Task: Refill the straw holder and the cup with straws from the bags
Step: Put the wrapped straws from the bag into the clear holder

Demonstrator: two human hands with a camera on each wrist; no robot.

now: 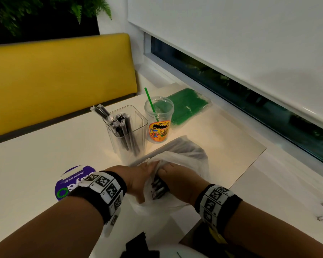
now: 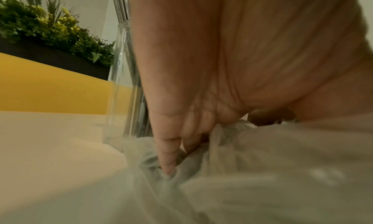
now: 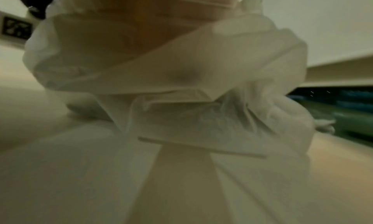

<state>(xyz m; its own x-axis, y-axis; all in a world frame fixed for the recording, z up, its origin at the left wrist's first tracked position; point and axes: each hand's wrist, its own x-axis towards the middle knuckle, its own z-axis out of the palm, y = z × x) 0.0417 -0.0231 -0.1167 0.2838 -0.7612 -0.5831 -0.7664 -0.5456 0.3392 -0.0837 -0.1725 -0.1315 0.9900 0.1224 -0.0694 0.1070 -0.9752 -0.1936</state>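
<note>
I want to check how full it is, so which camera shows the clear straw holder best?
The head view: the whole straw holder stands in frame, black wrapped straws leaning in its left part. The left wrist view shows only a blurred edge of it beside the left hand. The right wrist view shows only the white bag.

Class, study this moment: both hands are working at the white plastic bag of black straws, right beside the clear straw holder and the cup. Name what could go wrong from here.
1. The straw holder stands tall right behind the left hand; a jerk on the white bag might tip it.
2. The cup holds one green straw and looks light, so the bag could knock it over.
3. If the bag tears suddenly, the black straws might scatter.
</note>
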